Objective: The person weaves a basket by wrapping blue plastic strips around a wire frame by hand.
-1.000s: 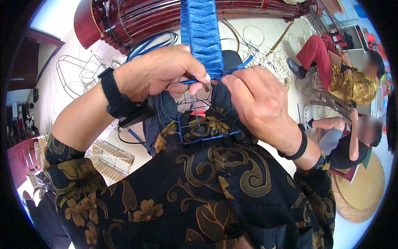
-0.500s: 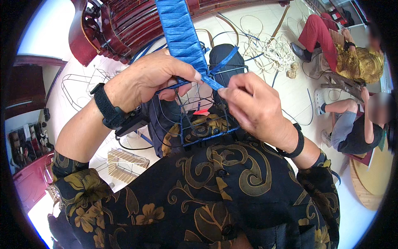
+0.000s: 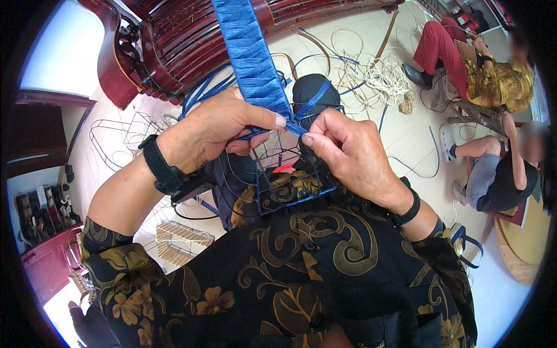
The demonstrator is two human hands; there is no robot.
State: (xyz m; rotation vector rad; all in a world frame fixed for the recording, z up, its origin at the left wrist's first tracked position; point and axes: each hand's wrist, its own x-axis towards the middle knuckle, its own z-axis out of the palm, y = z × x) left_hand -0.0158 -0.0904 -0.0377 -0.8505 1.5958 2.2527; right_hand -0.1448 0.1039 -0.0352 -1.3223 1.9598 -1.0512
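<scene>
A thin wire basket frame [image 3: 288,207] rests against my lap, and a wide band wrapped in blue strip [image 3: 250,61] rises from it, away from me. My left hand [image 3: 216,126] is closed around the band's lower end, its thumb pressed at the corner and its fingers curled underneath. Between thumb and forefinger my right hand [image 3: 357,148] pinches a short stretch of flat blue strip [image 3: 295,128] that comes off that corner. Another blue strip end [image 3: 317,97] sticks out just beyond it. My left fingertips are partly hidden behind the frame.
Ahead stands a dark red slatted wooden bench [image 3: 203,36]. Cream cord [image 3: 387,81] lies tangled on the floor, with blue strips [image 3: 197,95] heaped near the bench. A cream-wrapped frame [image 3: 177,239] lies at lower left. Two people [image 3: 444,52] sit at the right.
My right hand has come slightly nearer my left thumb and its fingers have turned a little, still pinching the blue strip. My left hand keeps its hold. The view has shifted slightly.
</scene>
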